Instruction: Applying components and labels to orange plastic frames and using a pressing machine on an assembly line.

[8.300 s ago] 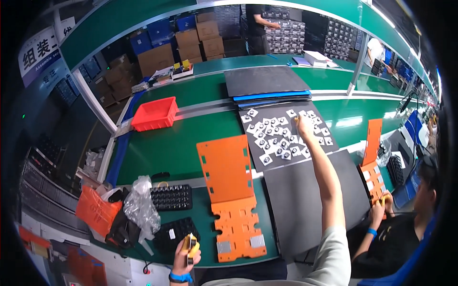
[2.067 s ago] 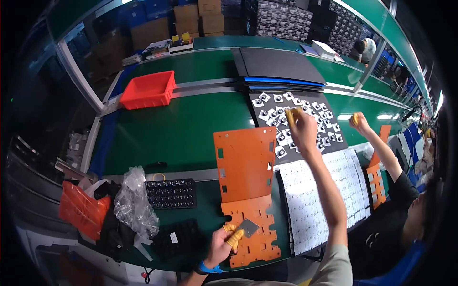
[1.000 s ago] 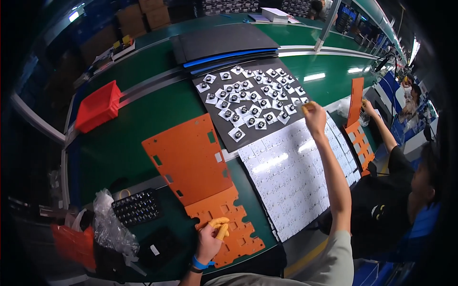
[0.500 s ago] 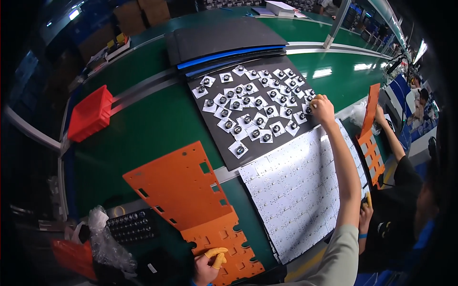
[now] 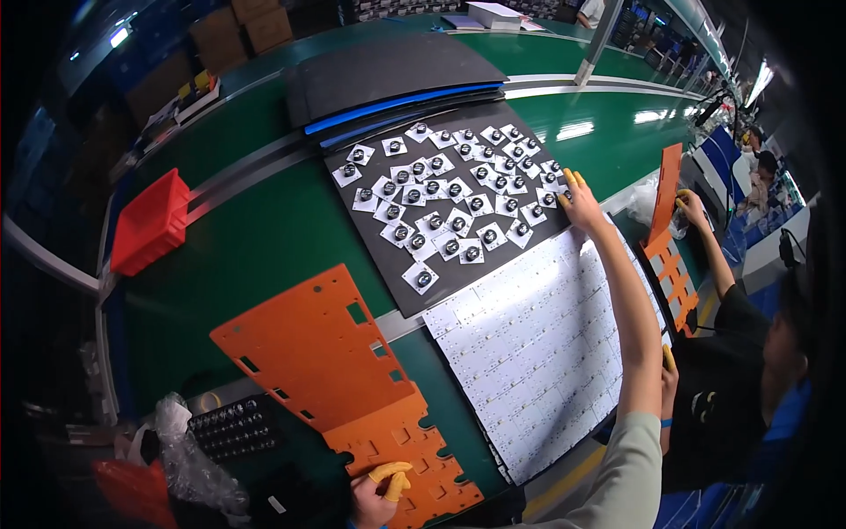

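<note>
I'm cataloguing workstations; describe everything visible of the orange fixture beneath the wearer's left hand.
The orange fixture looks plastic. A panel with rectangular slots and small holes appears raised, meeting a lower plate with recesses and notched edges, resting on the green bench. The left hand covers part of that plate; contact is unclear.

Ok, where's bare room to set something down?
Widest: green belt between red bin, orange fixture and black sheet. Also green surface beyond the sheet's right edge. Narrow: green strip between fixture and white panel. Crowded: the sheet, strewn with lensed boards; left of the fixture, black tray and plastic bag.
</note>
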`<state>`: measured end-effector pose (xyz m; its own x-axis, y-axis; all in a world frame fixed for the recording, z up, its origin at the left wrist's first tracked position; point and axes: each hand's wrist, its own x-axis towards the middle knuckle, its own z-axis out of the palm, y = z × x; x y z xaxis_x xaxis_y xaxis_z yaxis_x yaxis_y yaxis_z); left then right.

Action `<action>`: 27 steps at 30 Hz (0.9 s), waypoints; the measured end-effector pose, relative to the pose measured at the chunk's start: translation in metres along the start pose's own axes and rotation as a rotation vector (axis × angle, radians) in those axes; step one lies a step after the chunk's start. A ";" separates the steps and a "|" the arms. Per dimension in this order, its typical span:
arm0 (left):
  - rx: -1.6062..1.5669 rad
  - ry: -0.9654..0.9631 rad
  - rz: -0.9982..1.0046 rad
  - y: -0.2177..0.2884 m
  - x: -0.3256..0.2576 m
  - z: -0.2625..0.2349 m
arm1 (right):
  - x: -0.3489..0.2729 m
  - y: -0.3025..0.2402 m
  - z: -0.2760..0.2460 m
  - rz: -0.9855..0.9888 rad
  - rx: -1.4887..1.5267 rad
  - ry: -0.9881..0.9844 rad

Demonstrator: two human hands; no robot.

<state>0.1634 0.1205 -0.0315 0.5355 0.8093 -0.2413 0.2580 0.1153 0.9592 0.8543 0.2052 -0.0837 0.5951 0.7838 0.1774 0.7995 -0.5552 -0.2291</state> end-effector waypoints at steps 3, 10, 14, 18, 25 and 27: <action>0.040 0.026 0.085 0.018 0.007 0.002 | 0.018 0.013 0.015 0.102 0.197 0.009; 0.098 0.074 0.182 0.024 0.010 0.002 | 0.038 -0.020 0.017 0.103 0.277 0.125; 0.115 0.098 0.180 0.020 0.010 0.004 | 0.044 -0.015 0.025 0.055 0.216 0.144; 0.104 0.122 0.196 0.011 0.010 0.006 | 0.052 -0.015 0.030 0.101 0.205 0.247; 0.129 0.149 0.128 0.009 0.012 0.009 | 0.084 0.009 0.034 0.208 0.073 0.299; 0.156 0.143 0.133 0.006 0.014 0.008 | 0.100 0.030 0.036 0.261 0.021 0.270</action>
<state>0.1791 0.1279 -0.0299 0.4565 0.8861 -0.0801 0.3197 -0.0794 0.9442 0.9344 0.2770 -0.1073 0.7808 0.5137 0.3555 0.6179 -0.7188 -0.3187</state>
